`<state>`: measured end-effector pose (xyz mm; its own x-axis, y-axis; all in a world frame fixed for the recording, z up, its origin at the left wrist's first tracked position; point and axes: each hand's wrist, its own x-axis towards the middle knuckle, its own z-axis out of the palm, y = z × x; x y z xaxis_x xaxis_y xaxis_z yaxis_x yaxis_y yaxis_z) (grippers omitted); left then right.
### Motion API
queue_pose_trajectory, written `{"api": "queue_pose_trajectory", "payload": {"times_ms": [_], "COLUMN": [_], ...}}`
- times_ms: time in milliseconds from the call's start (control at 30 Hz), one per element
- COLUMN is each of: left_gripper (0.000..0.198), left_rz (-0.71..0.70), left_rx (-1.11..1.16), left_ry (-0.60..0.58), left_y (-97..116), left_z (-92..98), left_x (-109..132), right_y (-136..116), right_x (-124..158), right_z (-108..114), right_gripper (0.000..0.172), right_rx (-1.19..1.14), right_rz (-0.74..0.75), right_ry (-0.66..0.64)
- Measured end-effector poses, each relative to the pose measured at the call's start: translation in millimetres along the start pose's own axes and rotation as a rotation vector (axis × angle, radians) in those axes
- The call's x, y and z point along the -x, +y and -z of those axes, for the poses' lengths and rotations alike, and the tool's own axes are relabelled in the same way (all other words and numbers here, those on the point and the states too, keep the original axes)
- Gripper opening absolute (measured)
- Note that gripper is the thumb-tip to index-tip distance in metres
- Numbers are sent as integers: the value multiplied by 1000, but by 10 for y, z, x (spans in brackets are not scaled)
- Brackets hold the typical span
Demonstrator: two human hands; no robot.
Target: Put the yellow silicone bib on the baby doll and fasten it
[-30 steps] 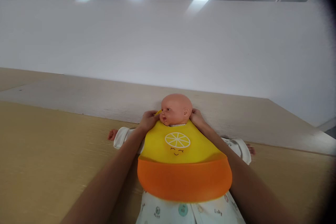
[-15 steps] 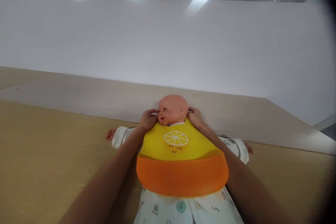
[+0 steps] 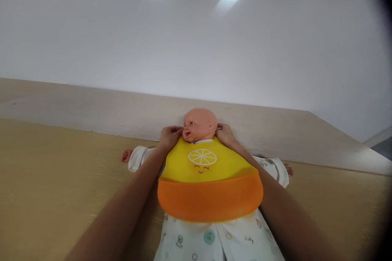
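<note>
Left hand (image 3: 169,138) and right hand (image 3: 225,134) curled closed at the neck of the baby doll (image 3: 199,124); fingers hide whether they grip the silicone bib (image 3: 203,175) ends. Bib already lies flat on the chest over the romper (image 3: 186,240), doll on its back on the counter (image 3: 61,187). Neck fastening not visible. Versus earlier: yellow tab no longer shows; pose otherwise same.

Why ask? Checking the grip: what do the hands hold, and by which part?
The silicone bib, by its neck straps, left hand and right hand beside the doll's neck.
</note>
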<state>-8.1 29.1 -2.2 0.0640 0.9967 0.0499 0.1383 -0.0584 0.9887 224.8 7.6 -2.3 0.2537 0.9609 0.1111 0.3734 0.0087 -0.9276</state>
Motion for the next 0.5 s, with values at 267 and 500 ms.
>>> {"api": "queue_pose_trajectory", "payload": {"times_ms": [267,500], "left_gripper": [28,33], "left_rz": [-9,-64], "left_rx": [84,-10], "left_ry": [-116,-134], "left_y": [4,18], "left_z": [7,10], "left_x": [42,63], "right_y": [-28,-59], "right_x": [53,84], "right_z": [11,14], "right_gripper": [22,21], "right_rx": [46,114], "right_rz": [-19,-39], "right_ry": [31,37]}}
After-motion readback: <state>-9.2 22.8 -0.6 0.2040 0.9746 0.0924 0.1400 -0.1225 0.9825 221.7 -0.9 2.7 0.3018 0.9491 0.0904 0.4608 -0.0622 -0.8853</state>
